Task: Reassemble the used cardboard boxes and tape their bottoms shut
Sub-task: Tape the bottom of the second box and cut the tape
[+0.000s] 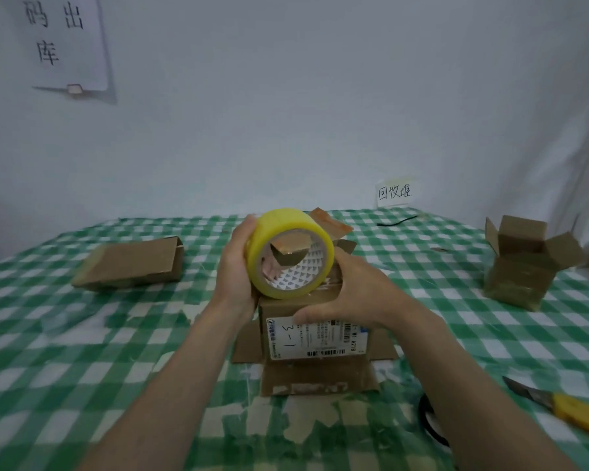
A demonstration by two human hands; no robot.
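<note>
The cardboard box (315, 331) you are working on stands on the green-checked tablecloth (82, 334) directly under your hands, its flaps splayed out onto the cloth at the near side and to both sides. A white shipping label (315, 338) faces you, with "3-1" handwritten on it, printed barcodes, and "A21B" near its right edge; the finer print is too small to read.

Your right hand (357, 294) lies over the top of the box, its thumb pressing down across the upper edge of the label and its fingers curled against the roll. Your left hand (235, 266) grips the roll of yellow tape (288, 251), fingers wrapped around its far side, holding it upright on the box top, just left of your right hand. Through the roll's core you can see a raised flap behind it and a patterned inner liner.

Well to the left of your left hand lies a flattened box (130, 263). Far to the right of your right hand stands a taped box (524, 266) with its top flaps open. Nearer you, on the right, a yellow utility knife (565, 409) lies with its blade out, and a dark ring-shaped thing (429, 423) shows partly behind your right forearm.

On the wall beyond your right hand a small note (395, 192) reads "回收堆". High to the left a larger sheet (65, 42) shows "码", "出" and "库".
</note>
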